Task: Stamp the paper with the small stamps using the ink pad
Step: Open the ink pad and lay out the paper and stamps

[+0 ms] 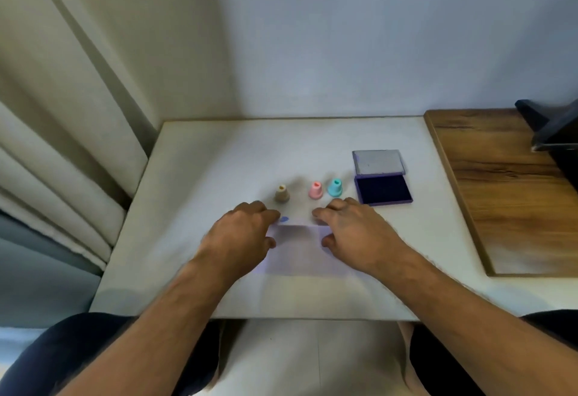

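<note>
So going left to right, with the paper [297,248] as the anchor, lying flat near the middle of the white bench [194,176]. A beige curtain [62,114] hangs well off to the left of it, past the bench edge. The left hand [240,236] sits palm down on the paper's left edge, fingers lightly bent and pressing on the sheet; it isn't gripping anything. Just past the paper's far left corner there's a small blue mark [284,219], right by that hand's fingertips. Behind the paper stand three little stamps, all upright: a tan stamp [281,194], then a pink stamp [316,190], then a teal stamp [335,188] just beside the pink one. The right hand [353,233] is on the paper's right edge, same deal: palm down, fingers loosely bent, resting on the sheet with nothing held. Beyond the paper's far right corner is the ink pad [384,189], open, with its lid [379,162] folded back behind it. Further right, a wooden board [500,195] lies on the bench.
</note>
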